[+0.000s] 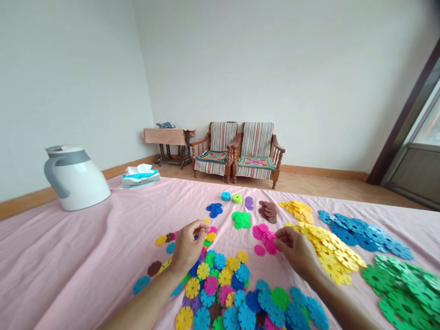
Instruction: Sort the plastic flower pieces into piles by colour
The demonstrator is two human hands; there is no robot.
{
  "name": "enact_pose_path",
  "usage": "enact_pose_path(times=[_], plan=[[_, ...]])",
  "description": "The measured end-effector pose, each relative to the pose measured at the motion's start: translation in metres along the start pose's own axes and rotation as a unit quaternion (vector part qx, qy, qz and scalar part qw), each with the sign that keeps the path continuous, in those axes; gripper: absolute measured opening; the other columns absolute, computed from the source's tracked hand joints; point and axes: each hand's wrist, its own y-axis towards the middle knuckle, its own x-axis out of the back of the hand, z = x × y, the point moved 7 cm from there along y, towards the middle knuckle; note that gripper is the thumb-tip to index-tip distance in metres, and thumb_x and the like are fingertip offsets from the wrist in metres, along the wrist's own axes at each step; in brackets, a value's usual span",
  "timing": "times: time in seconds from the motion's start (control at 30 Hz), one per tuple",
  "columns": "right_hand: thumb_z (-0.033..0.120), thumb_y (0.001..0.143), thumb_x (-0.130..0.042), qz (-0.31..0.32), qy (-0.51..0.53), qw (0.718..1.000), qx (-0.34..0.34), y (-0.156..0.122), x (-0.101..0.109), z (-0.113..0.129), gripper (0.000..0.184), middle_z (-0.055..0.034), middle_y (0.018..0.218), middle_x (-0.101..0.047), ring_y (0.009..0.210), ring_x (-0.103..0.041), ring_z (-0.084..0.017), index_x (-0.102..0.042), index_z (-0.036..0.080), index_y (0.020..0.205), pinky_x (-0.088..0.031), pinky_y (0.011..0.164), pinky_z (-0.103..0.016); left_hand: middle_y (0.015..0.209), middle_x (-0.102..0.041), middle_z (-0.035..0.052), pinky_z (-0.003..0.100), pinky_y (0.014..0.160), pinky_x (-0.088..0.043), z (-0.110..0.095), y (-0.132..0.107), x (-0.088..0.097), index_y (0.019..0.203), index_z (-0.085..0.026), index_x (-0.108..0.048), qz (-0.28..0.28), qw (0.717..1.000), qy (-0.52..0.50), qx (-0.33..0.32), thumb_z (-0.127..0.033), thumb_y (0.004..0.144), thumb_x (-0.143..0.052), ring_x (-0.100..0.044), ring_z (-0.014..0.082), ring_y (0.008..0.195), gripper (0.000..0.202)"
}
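My left hand (188, 245) is closed in a pinch over the far edge of a mixed heap of plastic snowflake discs (210, 285). A pink and a yellow disc lie by its fingertips; what the fingers hold, if anything, is hidden. To the right, my right hand (298, 251) has its fingers pressed together on the edge of a disc in the pink snowflake disc pile (264, 234). One loose pink disc (259, 250) lies just in front of that pile. Beyond are small groups of bright green discs (241, 220), dark blue discs (215, 210) and brown discs (267, 211).
Large piles of yellow discs (332, 252), blue discs (364, 231) and green discs (405, 288) spread on the right. Purple discs (249, 203) and two short stacks lie farther back. A white jug (80, 181) and tissue box (140, 178) stand left on the pink cloth (137, 220).
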Motion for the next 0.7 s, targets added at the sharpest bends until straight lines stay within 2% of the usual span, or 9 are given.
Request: enact_pose_path(times=[0.13,0.27,0.33,0.4,0.47,0.53,0.6,0.7], plan=[[0.029,0.073,-0.052,-0.024,-0.012,1.0,-0.008,0.003,0.006,-0.007,0.014,-0.0043,0.076,-0.068,0.071,-0.066,-0.019,-0.055,0.019,0.083,-0.048,0.062,-0.029,0.073,-0.072,0.0013,0.025,0.07,-0.053,0.002,0.0,0.0,0.073,-0.018,-0.065,0.001,1.0,-0.013,0.004,-0.018,0.076,-0.046,-0.068,0.0163,0.072,0.02],[0.026,0.074,-0.05,-0.007,-0.031,0.999,-0.003,-0.001,0.009,0.005,0.011,-0.002,0.071,-0.067,0.065,-0.065,-0.018,-0.057,0.019,0.08,-0.045,0.061,-0.028,0.074,-0.072,0.0015,0.025,0.07,-0.053,0.002,0.0,0.0,0.073,-0.018,-0.065,0.003,0.999,-0.033,0.008,-0.02,0.076,-0.048,-0.068,0.0167,0.073,0.018],[0.024,0.074,-0.049,0.049,-0.039,0.998,0.012,-0.011,0.007,0.02,0.009,0.0008,0.062,-0.063,0.06,-0.061,-0.016,-0.057,0.02,0.072,-0.042,0.056,-0.025,0.073,-0.072,0.0017,0.025,0.07,-0.053,0.001,0.0,0.0,0.072,-0.018,-0.066,0.001,0.999,-0.033,0.008,-0.02,0.076,-0.048,-0.068,0.0169,0.072,0.018],[0.021,0.071,-0.05,0.146,-0.066,0.987,0.03,-0.029,0.001,0.038,0.009,0.0021,0.06,-0.059,0.058,-0.058,-0.014,-0.058,0.021,0.067,-0.039,0.053,-0.024,0.074,-0.072,0.0019,0.026,0.07,-0.053,0.002,0.0,0.0,0.073,-0.018,-0.066,0.001,1.0,-0.025,0.007,-0.019,0.076,-0.047,-0.068,0.0169,0.073,0.018],[0.019,0.066,-0.055,0.248,-0.11,0.962,0.041,-0.051,-0.004,0.053,0.011,0.0018,0.07,-0.061,0.066,-0.056,-0.015,-0.061,0.023,0.075,-0.037,0.055,-0.023,0.075,-0.072,0.0021,0.026,0.071,-0.053,0.002,0.0,0.0,0.074,-0.018,-0.066,0.0,1.0,-0.014,0.006,-0.019,0.076,-0.047,-0.068,0.0169,0.073,0.019],[0.018,0.059,-0.06,0.32,-0.15,0.935,0.043,-0.072,-0.009,0.064,0.026,0.0018,0.084,-0.062,0.074,-0.055,-0.016,-0.061,0.025,0.084,-0.037,0.06,-0.024,0.075,-0.072,0.0021,0.026,0.071,-0.053,0.003,0.0,-0.001,0.074,-0.018,-0.065,0.002,1.0,-0.004,0.005,-0.019,0.077,-0.046,-0.067,0.0169,0.073,0.02],[0.016,0.058,-0.06,0.356,-0.163,0.919,0.044,-0.084,-0.014,0.07,0.031,0.002,0.09,-0.061,0.077,-0.054,-0.015,-0.058,0.026,0.088,-0.037,0.063,-0.024,0.075,-0.072,0.002,0.026,0.071,-0.052,0.003,-0.001,-0.001,0.075,-0.018,-0.065,0.003,1.0,0.001,0.003,-0.02,0.077,-0.046,-0.067,0.0169,0.074,0.02],[0.011,0.061,-0.053,0.346,-0.141,0.926,0.06,-0.086,-0.021,0.074,0.031,0.0017,0.092,-0.059,0.08,-0.054,-0.014,-0.054,0.025,0.088,-0.038,0.067,-0.023,0.076,-0.072,0.0019,0.026,0.072,-0.052,0.003,-0.001,-0.001,0.075,-0.018,-0.066,0.005,1.0,0.011,-0.001,-0.021,0.078,-0.046,-0.067,0.0169,0.075,0.02]])
